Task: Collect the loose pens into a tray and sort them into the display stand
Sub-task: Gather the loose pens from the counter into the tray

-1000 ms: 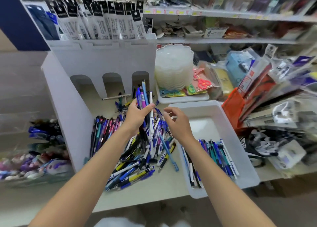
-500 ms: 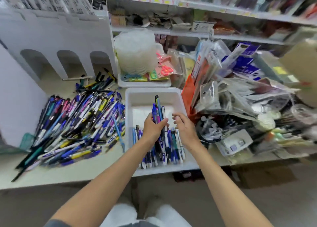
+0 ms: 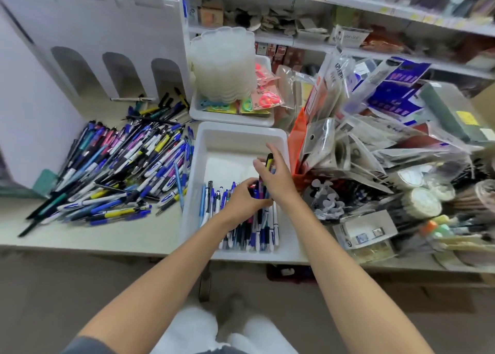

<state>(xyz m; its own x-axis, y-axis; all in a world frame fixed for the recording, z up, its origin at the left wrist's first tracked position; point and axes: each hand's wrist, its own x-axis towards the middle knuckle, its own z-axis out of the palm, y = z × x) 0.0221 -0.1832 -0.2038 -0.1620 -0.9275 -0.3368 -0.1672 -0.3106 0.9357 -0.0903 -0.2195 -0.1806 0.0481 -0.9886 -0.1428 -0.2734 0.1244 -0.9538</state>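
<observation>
Both hands work over the white rectangular plastic tray (image 3: 242, 130), which sits near the middle of the counter. The left hand (image 3: 241, 199) curls round a small bunch of pens (image 3: 259, 189), low on their barrels. The right hand (image 3: 277, 178) pinches a yellow-and-black pen (image 3: 269, 162) near its top, forefinger loosely raised. Such plastic pens should be light, stiff and rather slick, apt to fan apart, so mid-barrel looks the safest hold. Perhaps fifteen or more lie in the tray's near end. The heap of loose pens (image 3: 120, 163) to the left is too many to count. The white display stand (image 3: 107, 32), far left, shows three arched slots.
</observation>
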